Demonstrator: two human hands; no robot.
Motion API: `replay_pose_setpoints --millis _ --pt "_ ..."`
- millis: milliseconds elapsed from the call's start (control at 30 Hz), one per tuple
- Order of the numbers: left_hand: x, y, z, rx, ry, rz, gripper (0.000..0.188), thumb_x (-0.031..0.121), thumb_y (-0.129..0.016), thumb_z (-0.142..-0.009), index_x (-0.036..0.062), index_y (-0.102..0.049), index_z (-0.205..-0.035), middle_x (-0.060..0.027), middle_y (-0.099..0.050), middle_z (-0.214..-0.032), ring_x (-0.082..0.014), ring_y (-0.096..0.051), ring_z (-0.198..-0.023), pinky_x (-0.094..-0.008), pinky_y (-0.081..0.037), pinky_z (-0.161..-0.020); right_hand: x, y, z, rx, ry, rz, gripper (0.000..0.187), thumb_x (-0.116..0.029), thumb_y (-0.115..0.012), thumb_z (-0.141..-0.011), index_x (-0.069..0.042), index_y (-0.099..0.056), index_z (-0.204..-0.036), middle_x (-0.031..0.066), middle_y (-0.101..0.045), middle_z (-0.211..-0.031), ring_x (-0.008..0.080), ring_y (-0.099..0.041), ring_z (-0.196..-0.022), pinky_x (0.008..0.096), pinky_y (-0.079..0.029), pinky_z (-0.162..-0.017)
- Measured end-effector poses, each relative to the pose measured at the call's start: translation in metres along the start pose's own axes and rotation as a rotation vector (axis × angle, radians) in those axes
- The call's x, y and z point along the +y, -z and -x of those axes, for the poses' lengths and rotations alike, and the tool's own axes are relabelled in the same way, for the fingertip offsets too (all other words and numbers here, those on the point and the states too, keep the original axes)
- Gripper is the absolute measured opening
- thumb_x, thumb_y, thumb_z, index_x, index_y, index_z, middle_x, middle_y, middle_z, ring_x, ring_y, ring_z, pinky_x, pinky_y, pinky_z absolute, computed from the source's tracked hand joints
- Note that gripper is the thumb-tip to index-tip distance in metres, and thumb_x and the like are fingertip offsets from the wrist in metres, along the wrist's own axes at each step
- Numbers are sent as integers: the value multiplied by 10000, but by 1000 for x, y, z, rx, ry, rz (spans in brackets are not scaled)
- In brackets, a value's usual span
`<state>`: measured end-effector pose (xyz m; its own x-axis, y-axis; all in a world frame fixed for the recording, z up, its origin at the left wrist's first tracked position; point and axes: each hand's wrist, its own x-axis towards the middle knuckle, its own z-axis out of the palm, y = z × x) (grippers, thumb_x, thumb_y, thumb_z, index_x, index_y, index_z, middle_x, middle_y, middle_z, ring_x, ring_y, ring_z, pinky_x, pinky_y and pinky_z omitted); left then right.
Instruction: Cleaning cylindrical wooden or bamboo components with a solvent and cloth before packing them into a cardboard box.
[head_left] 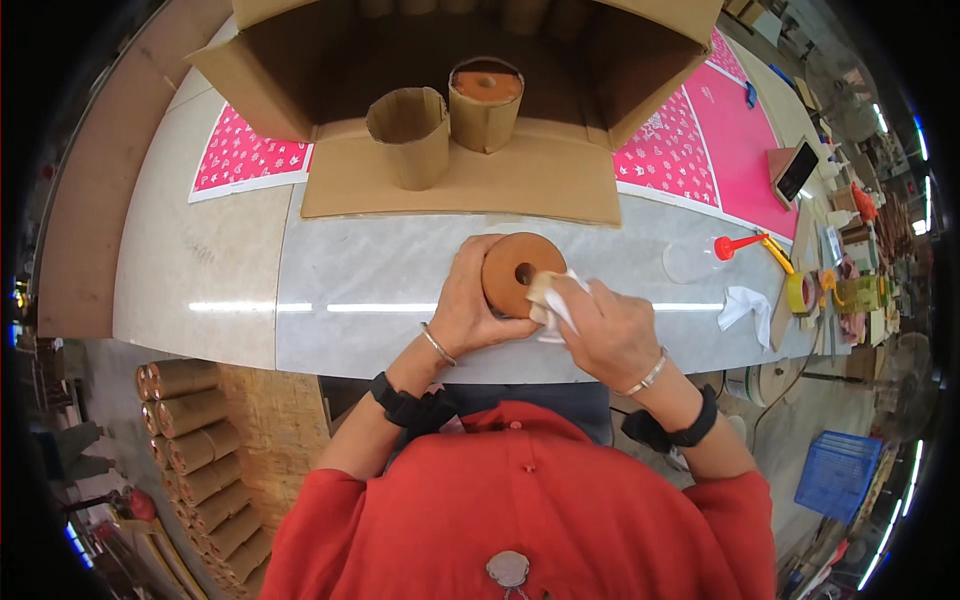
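Note:
My left hand (468,300) is wrapped round the side of an orange-brown cylinder (508,262) with a round hole in its end face. That end face points up toward me, above the table. In my right hand (610,330) a white cloth (562,302) is bunched together with a small beige block (541,292), pressed at the cylinder's right edge. Beyond my hands, a cardboard tube (412,140) stands on the flap of an open cardboard box (460,195). Beside it is a second tube (484,120) with a similar orange cylinder inside.
At the right lie a clear squeeze bottle (692,262) with a red nozzle, a yellow cutter (777,254), a yellow tape roll (800,293) and another white cloth (748,312). A phone (797,172) leans on a stand. Several wrapped cylinders (205,447) are stacked low at left.

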<state>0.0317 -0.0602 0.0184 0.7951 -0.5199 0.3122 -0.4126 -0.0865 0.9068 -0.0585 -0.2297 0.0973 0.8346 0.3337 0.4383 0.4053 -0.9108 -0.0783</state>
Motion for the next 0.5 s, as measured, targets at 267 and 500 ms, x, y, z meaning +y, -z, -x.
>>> replay_pose_setpoints --millis 267,500 --pt "-19 -2 2 -5 -150 -5 839 303 -835 -535 7 -425 -1205 -185 -490 -1155 -358 -499 -1053 -408 -414 -916 -22 -21 -27 66 88 -14 280 -183 -623 -773 -54 -570 -1016 52 -520 -721 173 -563 -539 321 -440 -411" --pt "-4 1 0 -44 -19 12 854 330 -828 -540 11 -423 -1221 -193 -485 -1161 -358 -490 -1064 -414 -401 -926 5 -14 -17 33 40 114 225 -159 -606 -766 -65 -575 -968 41 -503 -696 175 -552 -520 303 -436 -404"
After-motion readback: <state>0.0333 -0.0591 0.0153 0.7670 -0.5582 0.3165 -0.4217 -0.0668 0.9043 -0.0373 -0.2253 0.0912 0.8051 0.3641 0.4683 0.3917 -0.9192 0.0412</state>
